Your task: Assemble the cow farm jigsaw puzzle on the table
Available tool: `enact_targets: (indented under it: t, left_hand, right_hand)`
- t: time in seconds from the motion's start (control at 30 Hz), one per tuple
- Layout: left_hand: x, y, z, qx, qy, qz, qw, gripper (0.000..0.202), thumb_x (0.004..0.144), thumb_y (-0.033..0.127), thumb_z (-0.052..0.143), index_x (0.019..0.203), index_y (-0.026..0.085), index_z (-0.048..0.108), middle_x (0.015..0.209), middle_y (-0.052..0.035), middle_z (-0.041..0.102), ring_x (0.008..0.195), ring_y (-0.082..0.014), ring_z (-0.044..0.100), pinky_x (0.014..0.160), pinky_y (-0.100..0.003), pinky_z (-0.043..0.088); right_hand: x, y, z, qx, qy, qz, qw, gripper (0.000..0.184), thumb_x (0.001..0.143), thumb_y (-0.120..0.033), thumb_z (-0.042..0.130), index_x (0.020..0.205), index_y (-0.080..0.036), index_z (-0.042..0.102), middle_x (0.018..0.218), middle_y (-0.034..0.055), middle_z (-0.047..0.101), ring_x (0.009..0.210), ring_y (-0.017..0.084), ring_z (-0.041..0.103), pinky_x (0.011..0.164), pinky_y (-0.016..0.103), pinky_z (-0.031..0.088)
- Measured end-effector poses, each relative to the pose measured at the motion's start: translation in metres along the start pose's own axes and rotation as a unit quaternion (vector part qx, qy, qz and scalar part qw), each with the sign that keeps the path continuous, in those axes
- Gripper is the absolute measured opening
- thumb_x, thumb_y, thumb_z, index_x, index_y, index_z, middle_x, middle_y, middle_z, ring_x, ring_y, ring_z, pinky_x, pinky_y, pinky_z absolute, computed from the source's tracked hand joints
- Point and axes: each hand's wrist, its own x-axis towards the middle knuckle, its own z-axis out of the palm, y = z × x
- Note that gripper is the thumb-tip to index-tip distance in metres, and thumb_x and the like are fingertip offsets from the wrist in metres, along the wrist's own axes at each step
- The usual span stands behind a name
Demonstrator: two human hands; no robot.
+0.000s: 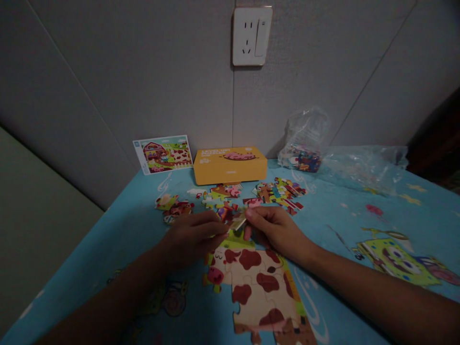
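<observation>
A partly joined cow puzzle [258, 292] lies on the blue cartoon cloth in front of me. Both hands meet just above its far edge. My right hand [275, 230] pinches a small puzzle piece [237, 223] between thumb and fingers. My left hand [192, 237] lies palm down with its fingers curled, their tips touching the same piece. Loose pieces [280, 191] are scattered beyond the hands, with another small cluster of pieces [172, 207] to the left.
A yellow puzzle box [230, 165] stands by the wall, and a reference picture card [163, 153] leans beside it. A plastic bag with pieces [304, 143] and an empty clear bag [362, 165] lie at the right. A wall socket [251, 36] is above.
</observation>
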Motion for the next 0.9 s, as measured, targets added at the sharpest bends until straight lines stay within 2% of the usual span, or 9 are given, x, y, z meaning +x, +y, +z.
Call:
enact_targets:
  t: [0.1,0.27,0.43,0.8,0.9]
  left_hand:
    - [-0.0001,0.0007,-0.0009,-0.005,-0.025,-0.007,1.0,0.009,0.09,0.012,0.06,0.096,0.018,0.064,0.086,-0.0018,0.066,0.065,-0.0075,0.06,0.06,-0.017,0.048]
    - [0.0001,0.0001,-0.0003,-0.008,-0.021,-0.117,0.993,0.024,0.09,0.019,0.062,0.114,0.018,0.06,0.083,0.0019,0.063,0.05,-0.0038,0.047,0.05,-0.015,0.04]
    - [-0.0006,-0.003,0.0009,-0.028,-0.036,-0.121,0.992,0.011,0.092,0.022,0.06,0.102,0.018,0.064,0.081,0.0013,0.063,0.05,-0.0041,0.046,0.053,-0.017,0.04]
    - [-0.0012,-0.0015,0.0,-0.032,-0.069,-0.141,0.987,0.01,0.086,0.019,0.063,0.096,0.019,0.061,0.078,0.0038,0.061,0.049,-0.0045,0.046,0.05,-0.017,0.036]
    - [-0.0031,-0.0017,0.0004,-0.027,-0.076,-0.14,0.987,0.012,0.088,0.018,0.06,0.1,0.02,0.061,0.072,0.0052,0.061,0.05,-0.0054,0.049,0.051,-0.017,0.036]
  right_hand:
    - [0.0034,0.0025,-0.003,0.004,0.009,0.011,1.0,0.046,0.082,-0.058,0.057,0.063,-0.016,0.06,0.04,-0.0075,0.036,0.036,0.007,0.026,0.038,0.023,0.015]
    - [0.0026,0.0062,-0.0057,-0.019,0.024,-0.059,0.998,0.041,0.084,-0.052,0.055,0.063,-0.017,0.053,0.057,-0.0005,0.052,0.049,0.009,0.038,0.048,0.025,0.027]
    - [0.0001,0.0024,-0.0044,-0.033,0.013,-0.07,0.997,0.041,0.085,-0.054,0.055,0.064,-0.019,0.048,0.056,-0.0004,0.053,0.05,0.011,0.041,0.05,0.026,0.028]
    - [-0.0017,0.0048,-0.0041,-0.048,0.011,-0.061,0.997,0.042,0.084,-0.054,0.057,0.064,-0.019,0.047,0.052,-0.0039,0.045,0.045,0.008,0.034,0.043,0.023,0.023]
    - [-0.0042,0.0036,-0.0051,-0.041,-0.014,-0.053,0.998,0.038,0.082,-0.05,0.059,0.062,-0.019,0.046,0.051,-0.005,0.041,0.043,0.007,0.032,0.041,0.022,0.021]
